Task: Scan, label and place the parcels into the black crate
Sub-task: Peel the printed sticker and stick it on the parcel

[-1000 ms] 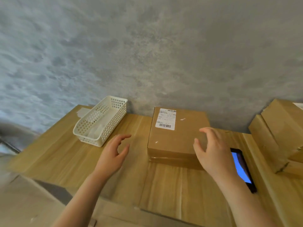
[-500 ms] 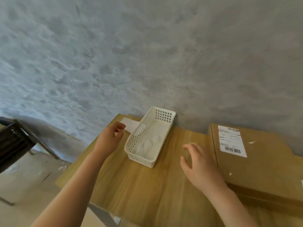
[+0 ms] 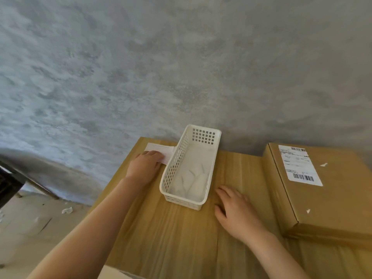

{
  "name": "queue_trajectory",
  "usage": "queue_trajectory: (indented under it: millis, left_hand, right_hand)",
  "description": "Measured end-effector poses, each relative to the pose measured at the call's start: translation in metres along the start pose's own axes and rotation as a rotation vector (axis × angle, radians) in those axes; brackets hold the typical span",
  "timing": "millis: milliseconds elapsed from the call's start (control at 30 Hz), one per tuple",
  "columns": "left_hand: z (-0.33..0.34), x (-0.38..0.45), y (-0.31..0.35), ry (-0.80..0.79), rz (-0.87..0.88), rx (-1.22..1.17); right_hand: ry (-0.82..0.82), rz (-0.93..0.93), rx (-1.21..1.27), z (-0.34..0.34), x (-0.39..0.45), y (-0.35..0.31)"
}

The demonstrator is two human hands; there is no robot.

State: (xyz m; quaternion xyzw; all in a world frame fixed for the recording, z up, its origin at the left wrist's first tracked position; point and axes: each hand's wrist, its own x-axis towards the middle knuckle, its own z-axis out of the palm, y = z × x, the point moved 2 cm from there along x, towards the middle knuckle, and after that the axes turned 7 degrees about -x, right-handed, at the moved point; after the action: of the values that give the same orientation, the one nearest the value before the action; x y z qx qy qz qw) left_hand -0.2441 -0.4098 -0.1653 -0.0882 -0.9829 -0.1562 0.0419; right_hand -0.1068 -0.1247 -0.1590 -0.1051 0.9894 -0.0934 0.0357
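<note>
A flat brown cardboard parcel (image 3: pixel 320 190) lies on the wooden table (image 3: pixel 181 238) at the right, with a white shipping label (image 3: pixel 300 165) on its top. My left hand (image 3: pixel 146 165) rests with its fingers on a white paper label (image 3: pixel 159 150) lying at the table's far left corner, beside the basket. My right hand (image 3: pixel 236 212) lies flat and relaxed on the table between the basket and the parcel, holding nothing. A dark object, maybe the black crate (image 3: pixel 7 184), shows at the far left edge.
A white perforated plastic basket (image 3: pixel 209 137) with white paper scraps inside stands against the grey wall (image 3: pixel 181 67). The table's left edge drops to a floor with bits of paper litter (image 3: pixel 67 210).
The view swung left, away from the parcel. My left hand reached past the basket onto the white label. My right hand left the parcel and settled flat on the table.
</note>
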Motion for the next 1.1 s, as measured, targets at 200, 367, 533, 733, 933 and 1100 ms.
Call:
queue_trajectory:
  millis: [200, 367, 533, 733, 933, 1100]
  left_hand:
    - [-0.008, -0.002, 0.004, 0.141, 0.028, 0.048]
    - [-0.017, -0.006, 0.004, 0.163, -0.195, -0.207]
    - [-0.045, -0.012, 0.018, 0.312, -0.189, -0.414]
    - [-0.09, -0.034, 0.077, 0.55, 0.152, -0.426]
    - [-0.062, -0.068, 0.163, 0.371, 0.445, -0.522]
    - [-0.027, -0.093, 0.224, 0.341, 0.53, -0.599]
  right_hand:
    - [-0.024, 0.008, 0.062, -0.004, 0.003, 0.003]
    - [-0.048, 0.015, 0.125, -0.006, 0.005, 0.006]
    - [-0.034, 0.021, 0.227, -0.012, 0.006, 0.012]
    - [0.288, 0.071, 0.541, -0.039, -0.013, 0.014]
    - [0.347, 0.134, 1.147, -0.083, -0.046, 0.021]
    - [0.311, 0.2, 1.159, -0.098, -0.069, 0.052]
